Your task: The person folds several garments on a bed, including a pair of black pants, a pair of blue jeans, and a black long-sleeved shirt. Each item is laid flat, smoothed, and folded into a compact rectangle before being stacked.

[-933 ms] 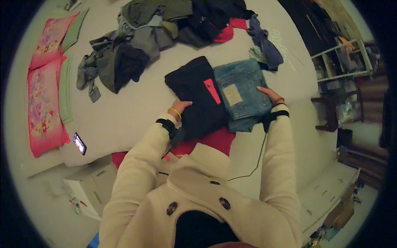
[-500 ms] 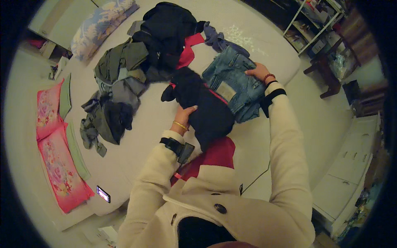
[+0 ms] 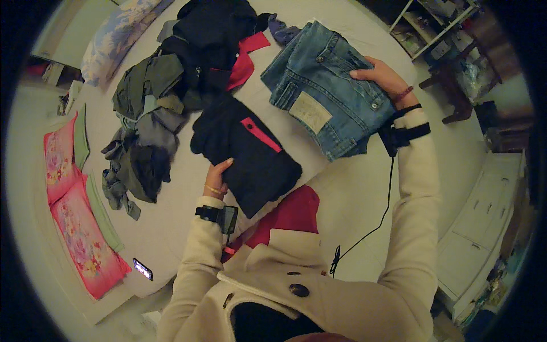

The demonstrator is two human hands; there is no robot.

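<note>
A folded pair of blue jeans (image 3: 336, 74), with a pale waistband patch facing up, is gripped at its right edge by my right hand (image 3: 386, 81). The thumb lies on top of the denim and the other fingers are hidden beneath. To its left is a folded black garment (image 3: 248, 171) with a red strip across it. My left hand (image 3: 217, 175) holds this garment by its near left edge, thumb on top. The two folded pieces are apart, with pale bedding between them.
A heap of black clothes (image 3: 211, 45) and a grey-green heap (image 3: 145, 91) lie on the bed (image 3: 188, 222). Pink floral cloths (image 3: 77, 228) and a phone (image 3: 143, 269) are along the left edge. A patterned pillow (image 3: 122, 37) lies far left; a black cable (image 3: 383, 219) hangs beside my right arm.
My right hand has lifted the jeans nearer and moved them right, away from the black garment. My left hand has shifted left with the garment, whose red strip now shows on top.
</note>
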